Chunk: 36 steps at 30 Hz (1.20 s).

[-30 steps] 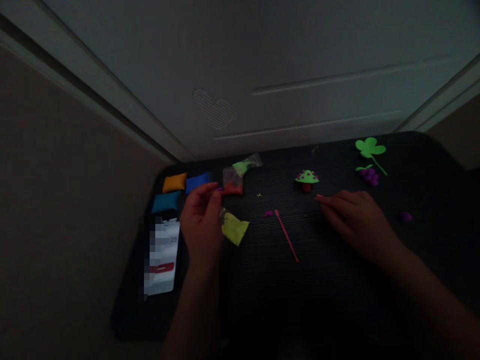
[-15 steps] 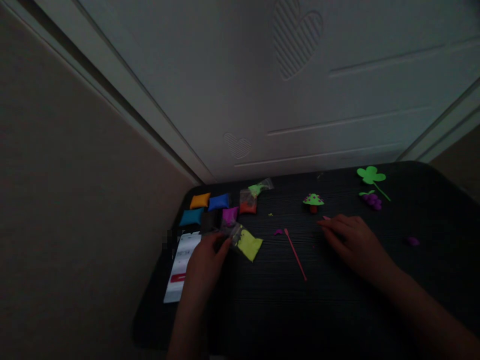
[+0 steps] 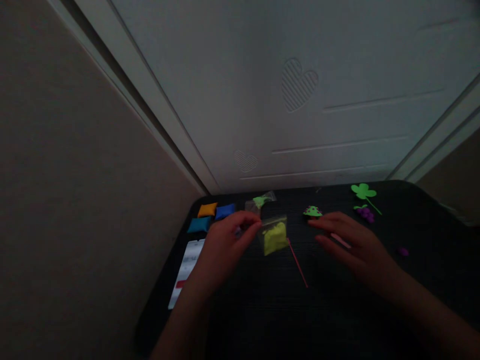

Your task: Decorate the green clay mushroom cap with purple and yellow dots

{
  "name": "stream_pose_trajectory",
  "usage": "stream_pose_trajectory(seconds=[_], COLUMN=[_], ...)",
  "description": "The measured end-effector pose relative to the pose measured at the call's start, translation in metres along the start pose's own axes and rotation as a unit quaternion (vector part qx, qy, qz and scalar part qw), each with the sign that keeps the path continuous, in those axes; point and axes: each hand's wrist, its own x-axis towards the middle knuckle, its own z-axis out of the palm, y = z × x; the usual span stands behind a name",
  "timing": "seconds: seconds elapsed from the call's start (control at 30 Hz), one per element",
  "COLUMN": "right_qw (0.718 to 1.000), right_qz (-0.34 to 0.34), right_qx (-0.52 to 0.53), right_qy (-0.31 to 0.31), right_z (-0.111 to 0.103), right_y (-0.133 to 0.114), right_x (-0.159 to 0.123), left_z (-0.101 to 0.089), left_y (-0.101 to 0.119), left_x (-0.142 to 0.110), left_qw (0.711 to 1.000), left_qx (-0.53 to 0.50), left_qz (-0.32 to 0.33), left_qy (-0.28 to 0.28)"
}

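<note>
Since the earlier frame, the yellow packet (image 3: 275, 239) has been raised from the worktop (image 3: 258, 332) and brought rightward, and the right hand's fingers have spread. The dark worktop stands against a pale panelled door (image 3: 225, 85). The left hand (image 3: 227, 245) pinches the packet by its clear upper edge, fingers closed on it; the packet hangs between the two hands. The right hand (image 3: 350, 245) has thumb and fingers apart at the tips, with a pink piece (image 3: 340, 240) lodged between them, deeper in the hand. A phone (image 3: 189, 265) lies beside the left forearm, which partly covers it. Beyond the left hand lie orange (image 3: 207, 210), blue (image 3: 225, 212) and teal packets (image 3: 199, 225). A green clover shape (image 3: 363, 191) lies at far right, near a purple cluster (image 3: 364, 214). A green-capped mushroom (image 3: 312, 211) stands just beyond the right fingers. A thin pink stick (image 3: 299, 265) lies between the forearms.
</note>
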Motion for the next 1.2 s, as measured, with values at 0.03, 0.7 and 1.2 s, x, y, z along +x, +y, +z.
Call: stream_pose_trajectory(seconds=[0.03, 0.7, 1.2], right_qw=[1.000, 0.952, 0.998], right_qz=[-0.012, 0.109, 0.049], right_qx=[0.004, 0.223, 0.023], right_qy=[0.013, -0.177, 0.028], right_z=[-0.009, -0.019, -0.013], right_y=[-0.008, -0.001, -0.013], right_x=[0.007, 0.054, 0.052], left_z=[-0.001, 0.039, 0.054], left_y=[0.010, 0.026, 0.040], left_x=[0.005, 0.051, 0.041], left_qw=[0.999, 0.985, 0.995], left_qx=[0.010, -0.152, -0.035], left_qz=[0.042, 0.076, 0.091], left_qy=[-0.003, 0.010, 0.032])
